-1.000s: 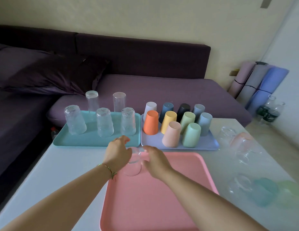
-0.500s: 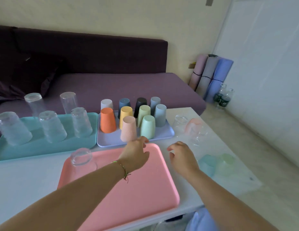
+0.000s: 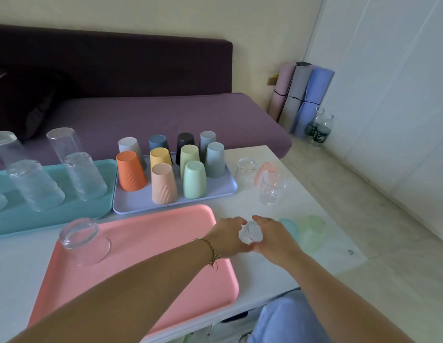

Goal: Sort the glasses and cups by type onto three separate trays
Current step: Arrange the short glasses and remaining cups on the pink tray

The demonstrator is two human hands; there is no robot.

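cupping a small clear glass (image 3: 251,234) between my left grip (image 3: 227,236) and right grip (image 3: 273,240), fingers of both curled round it, on the bench (image 3: 260,276) just beside the pink tray (image 3: 153,238).

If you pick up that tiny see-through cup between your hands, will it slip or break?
The small clear glass looks smooth, so it may be slippery; the left hand and right hand both curl round it. Probably real glass, it could crack if dropped on the hard table. Being short, it seems unlikely to tip.
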